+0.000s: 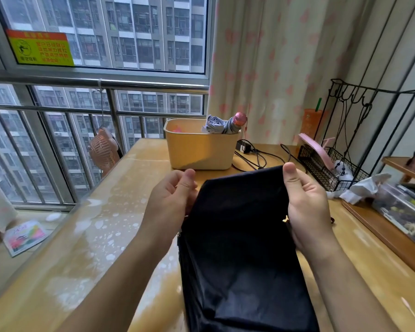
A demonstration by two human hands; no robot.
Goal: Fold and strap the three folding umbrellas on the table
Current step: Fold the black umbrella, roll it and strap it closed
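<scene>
A black folding umbrella (240, 248) hangs in front of me over the wooden table (101, 236), its loose canopy spread between my hands. My right hand (307, 202) pinches the top right corner of the cloth with the thumb on top. My left hand (173, 197) grips the cloth's left edge with curled fingers. A grey folded umbrella (219, 127) with a pink handle stands in the yellow bin (197, 149) at the back of the table. A third umbrella is not visible.
Black cables and a charger (252, 152) lie behind the black umbrella. A black wire rack (333, 168) with pink items stands at the right, next to crumpled tissue (362, 188) and a wooden tray (388, 233). A small fan (103, 149) sits beyond the left table edge.
</scene>
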